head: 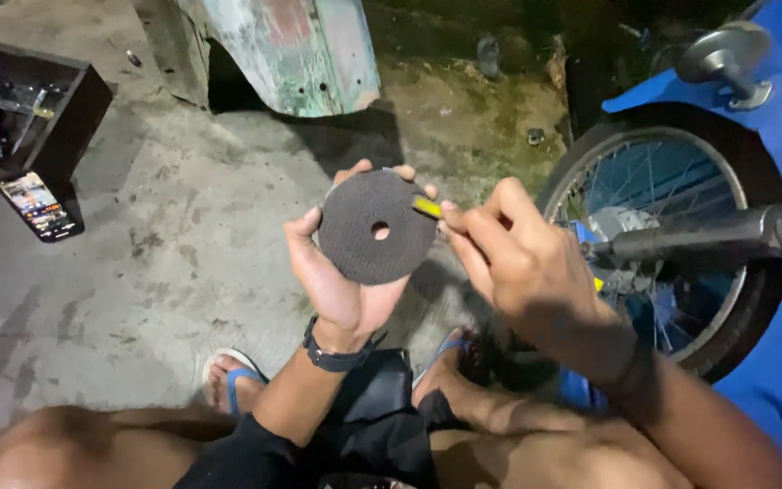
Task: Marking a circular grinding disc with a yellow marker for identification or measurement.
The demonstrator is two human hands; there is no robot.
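Two hands hold a dark cutting disc up over a concrete floor.

The left hand (341,272), palm up with a black wristband (337,358) at the wrist, cradles the round grey cutting disc (378,226) by its rim, thumb on the left edge and fingertips curled over the top edge. The right hand (518,263) comes in from the right, fingers bunched and pinching a small yellow tool (426,206) against the disc's right edge. Behind the right hand stands a blue motorbike's spoked wheel (672,226). A phone (40,206) lies on the concrete floor (165,254) near the upper left corner, beside a dark box (24,109).
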